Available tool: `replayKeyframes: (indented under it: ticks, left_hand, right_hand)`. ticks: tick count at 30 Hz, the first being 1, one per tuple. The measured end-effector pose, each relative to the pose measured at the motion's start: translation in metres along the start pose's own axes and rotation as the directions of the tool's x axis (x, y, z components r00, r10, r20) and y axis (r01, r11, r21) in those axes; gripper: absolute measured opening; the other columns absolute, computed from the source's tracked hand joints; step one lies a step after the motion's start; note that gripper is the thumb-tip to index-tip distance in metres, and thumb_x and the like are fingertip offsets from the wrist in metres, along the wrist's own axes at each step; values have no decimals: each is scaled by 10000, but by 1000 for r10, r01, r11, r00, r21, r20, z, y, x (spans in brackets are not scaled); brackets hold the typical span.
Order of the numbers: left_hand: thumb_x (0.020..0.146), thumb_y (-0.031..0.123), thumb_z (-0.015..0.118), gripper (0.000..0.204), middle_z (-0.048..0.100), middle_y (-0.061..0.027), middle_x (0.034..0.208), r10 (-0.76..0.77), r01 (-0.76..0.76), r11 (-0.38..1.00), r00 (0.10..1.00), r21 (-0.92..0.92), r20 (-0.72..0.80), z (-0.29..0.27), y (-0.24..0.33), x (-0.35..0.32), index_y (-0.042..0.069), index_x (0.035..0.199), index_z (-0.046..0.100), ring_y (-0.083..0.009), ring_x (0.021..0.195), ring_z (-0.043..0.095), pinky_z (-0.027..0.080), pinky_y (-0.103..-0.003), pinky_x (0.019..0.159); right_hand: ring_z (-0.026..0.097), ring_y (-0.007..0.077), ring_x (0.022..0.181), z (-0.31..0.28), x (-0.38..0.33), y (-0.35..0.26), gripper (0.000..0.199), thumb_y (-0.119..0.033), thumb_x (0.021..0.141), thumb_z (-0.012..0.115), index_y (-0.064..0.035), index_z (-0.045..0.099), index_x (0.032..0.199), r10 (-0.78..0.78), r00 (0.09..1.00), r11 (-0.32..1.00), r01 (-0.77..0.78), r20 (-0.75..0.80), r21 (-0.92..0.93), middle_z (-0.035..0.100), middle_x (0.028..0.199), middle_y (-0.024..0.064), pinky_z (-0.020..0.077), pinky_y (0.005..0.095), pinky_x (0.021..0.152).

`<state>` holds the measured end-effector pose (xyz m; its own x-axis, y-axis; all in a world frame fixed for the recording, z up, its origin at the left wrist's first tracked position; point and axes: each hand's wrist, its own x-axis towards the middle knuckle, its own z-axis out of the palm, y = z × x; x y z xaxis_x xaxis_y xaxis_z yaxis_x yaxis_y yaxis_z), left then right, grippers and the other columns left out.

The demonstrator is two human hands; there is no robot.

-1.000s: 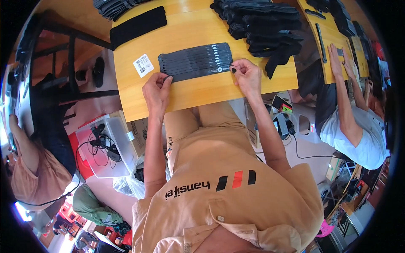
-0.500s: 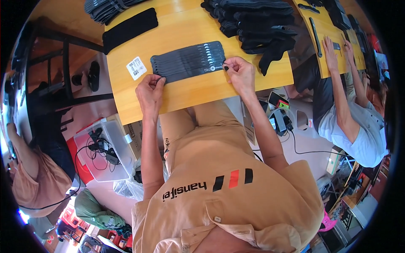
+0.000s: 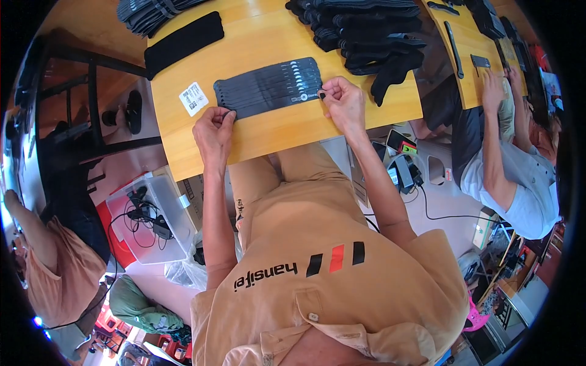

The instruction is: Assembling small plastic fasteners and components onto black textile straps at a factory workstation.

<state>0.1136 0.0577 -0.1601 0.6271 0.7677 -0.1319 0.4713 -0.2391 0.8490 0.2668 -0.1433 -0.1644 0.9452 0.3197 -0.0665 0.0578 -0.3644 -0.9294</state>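
Note:
A flat panel of dark grey-black straps (image 3: pixel 265 88), lying side by side with rounded ends at the left and white marks toward the right, rests on the yellow wooden table (image 3: pixel 287 131). My left hand (image 3: pixel 213 137) pinches its near left corner between thumb and fingers. At the near right corner, my right hand (image 3: pixel 343 105) has thumb and fingertips closed on the edge of the same straps. To the left of the panel lies a white printed label (image 3: pixel 193 99). Farther back at the left is a flat black fabric piece (image 3: pixel 185 44).
Dark fabric strips (image 3: pixel 360 27) lie heaped at the back right, one hanging toward the table edge. A bundled dark stack (image 3: pixel 149 13) sits at the back left. A clear plastic bin (image 3: pixel 149 222) with cables stands below left. A co-worker (image 3: pixel 510 171) sits at another table on the right.
My hands stay on the corners of the straps, and the view has shifted slightly. At the right, the co-worker's hands have drawn back from a small dark piece on their table.

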Motion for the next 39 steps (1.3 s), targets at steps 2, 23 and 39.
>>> replayKeyframes:
  ticks: [2,23,39]
  left_hand:
    - [758,97,682,142,601,-64,626,8,-8,1000,1000,5,-6,0,1,0,-31,806,643,-111,551,525,437,-255,544]
    - [791,115,655,191,603,-111,618,136,-107,981,975,161,-176,-18,0,3,-50,751,569,-240,539,592,478,-331,558]
    - [836,560,452,810,259,-158,1454,578,-632,474,749,613,325,47,13,10,-23,1376,288,-280,1352,227,151,-476,1086]
  right_hand:
    - [563,104,523,1,0,-1,82,32,697,665,12,612,757,26,1000,999,-26,-10,-22,606,602,68,455,244,498]
    - [599,309,590,-8,4,-1,35,5,715,595,-4,589,748,-271,962,885,239,-25,-400,595,658,156,469,396,560]
    - [298,291,1315,67,7,-15,531,-292,888,501,-57,371,1345,-560,734,501,670,385,-548,318,1424,141,227,447,1064]
